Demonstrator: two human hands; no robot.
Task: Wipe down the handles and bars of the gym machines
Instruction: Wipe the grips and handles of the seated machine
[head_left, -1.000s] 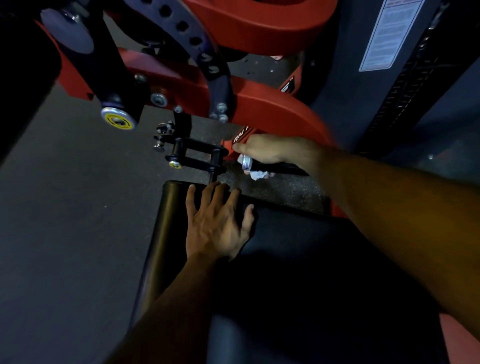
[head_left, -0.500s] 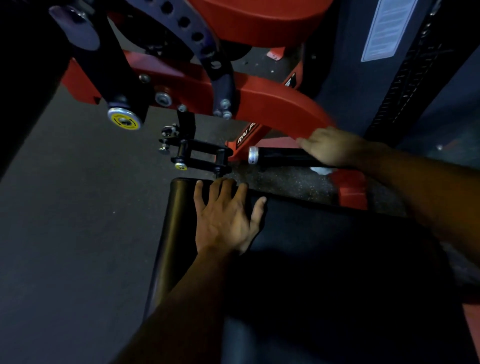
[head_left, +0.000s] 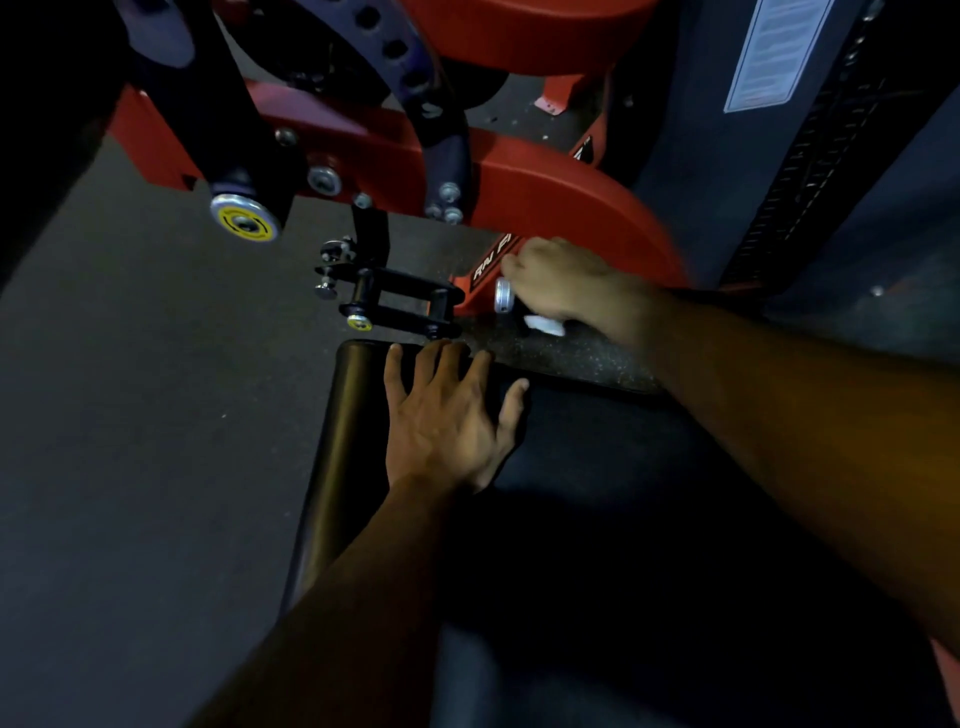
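Note:
A short black handle with a silver end cap (head_left: 503, 295) sticks out leftward from the red machine frame (head_left: 561, 202). My right hand (head_left: 558, 283) is wrapped over the handle just behind the cap, with a white cloth (head_left: 545, 325) showing beneath the fingers; most of the handle is hidden under the hand. My left hand (head_left: 447, 415) lies flat, fingers spread, on the front edge of the black padded seat (head_left: 358, 441).
A black adjustment bracket with pull pins (head_left: 387, 301) sits just left of the handle. A black arm with a yellow-marked knob (head_left: 244, 218) hangs at upper left. The dark weight-stack shroud (head_left: 727, 156) with a white label stands at right. Grey rubber floor (head_left: 130, 415) lies to the left.
My right hand slid along the handle toward the frame and has come back to the silver capped end with the cloth. The left hand stays pressed on the seat.

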